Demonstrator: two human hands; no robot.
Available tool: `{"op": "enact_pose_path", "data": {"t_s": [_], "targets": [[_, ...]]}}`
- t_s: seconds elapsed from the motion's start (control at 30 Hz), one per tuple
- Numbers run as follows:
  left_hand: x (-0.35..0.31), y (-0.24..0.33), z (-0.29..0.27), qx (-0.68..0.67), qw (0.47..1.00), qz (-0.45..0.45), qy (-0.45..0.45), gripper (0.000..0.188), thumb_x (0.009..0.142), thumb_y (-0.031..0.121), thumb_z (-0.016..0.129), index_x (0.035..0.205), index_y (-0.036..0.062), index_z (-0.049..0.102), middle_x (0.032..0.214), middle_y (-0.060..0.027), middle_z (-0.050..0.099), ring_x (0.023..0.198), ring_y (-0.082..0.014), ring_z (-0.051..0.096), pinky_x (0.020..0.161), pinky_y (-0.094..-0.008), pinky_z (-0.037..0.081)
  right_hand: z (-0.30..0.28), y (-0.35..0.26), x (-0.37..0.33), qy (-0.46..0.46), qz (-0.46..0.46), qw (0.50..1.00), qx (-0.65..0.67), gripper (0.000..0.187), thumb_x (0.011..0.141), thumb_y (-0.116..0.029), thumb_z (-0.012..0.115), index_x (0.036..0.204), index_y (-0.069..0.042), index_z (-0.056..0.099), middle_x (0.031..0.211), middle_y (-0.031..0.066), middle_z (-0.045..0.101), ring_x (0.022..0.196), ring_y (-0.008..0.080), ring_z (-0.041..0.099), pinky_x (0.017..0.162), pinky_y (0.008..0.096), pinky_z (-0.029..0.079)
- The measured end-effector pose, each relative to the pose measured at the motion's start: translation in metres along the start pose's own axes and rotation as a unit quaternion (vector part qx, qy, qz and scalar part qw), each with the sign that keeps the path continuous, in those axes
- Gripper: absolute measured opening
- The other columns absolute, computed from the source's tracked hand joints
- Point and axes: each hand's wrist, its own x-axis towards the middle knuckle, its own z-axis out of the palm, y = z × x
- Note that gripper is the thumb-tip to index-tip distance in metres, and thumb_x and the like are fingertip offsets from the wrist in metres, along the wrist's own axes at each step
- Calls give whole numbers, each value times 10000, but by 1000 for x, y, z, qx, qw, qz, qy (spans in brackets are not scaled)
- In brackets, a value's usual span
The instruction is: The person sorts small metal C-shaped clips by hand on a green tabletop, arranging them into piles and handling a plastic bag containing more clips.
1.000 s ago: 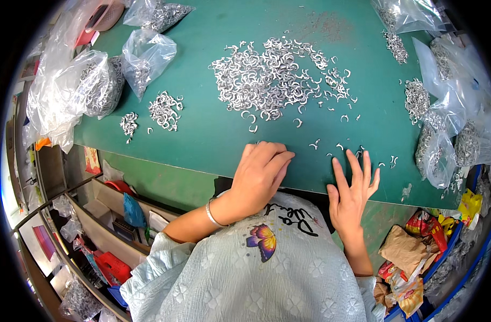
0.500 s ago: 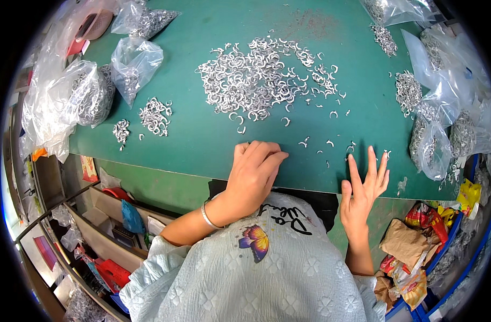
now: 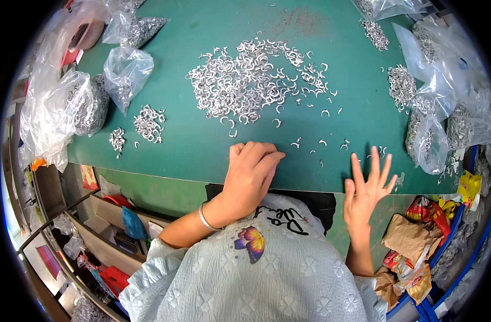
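Note:
A wide heap of small curved silver metal pieces (image 3: 235,80) lies in the middle of the green table (image 3: 176,139). Close to the front edge, my left hand (image 3: 250,174) rests with its fingers curled and pressed together; whatever they may hold is hidden. To its right, my right hand (image 3: 368,188) spreads its fingers apart over the table edge, holding nothing. Just beyond those fingertips lie a few loose curved pieces (image 3: 382,150). More single pieces (image 3: 323,142) are scattered between the heap and my right hand.
Two small piles (image 3: 149,124) sit left of the heap, near clear bags of pieces (image 3: 87,104). At the right are another pile (image 3: 401,86) and more filled bags (image 3: 429,142). Below the table stand a drawer unit (image 3: 103,214) and, on the right, crumpled brown paper (image 3: 409,236).
The table and its contents have shifted slightly left in view. My right hand's fingers have fanned wider and it sits a little further right. My left hand stays curled in nearly the same place.

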Motion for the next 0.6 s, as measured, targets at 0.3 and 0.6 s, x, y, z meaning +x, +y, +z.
{"op": "enact_pose_path", "data": {"t_s": [0.3, 0.6], "targets": [[1, 1, 2, -11, 1000, 2, -3, 280, 770, -64, 693, 1030, 35, 666, 967, -55, 613, 836, -220, 556, 788, -355, 361, -1, -12, 23, -9, -52, 995, 80, 452, 955, -371, 528, 1359, -175, 582, 1534, 143, 364, 1457, 429, 200, 1122, 641, 73], [0, 5, 6, -27, 1000, 3, -16, 301, 790, -54, 686, 1076, 37, 660, 1000, -69, 608, 866, -236, 560, 793, -355, 369, -10, -16, -3, -90, -80, 987, 106, 596, 896, -334, 605, 1408, -54, 483, 1521, 108, 394, 1451, 384, 263, 1113, 658, 86]]}}
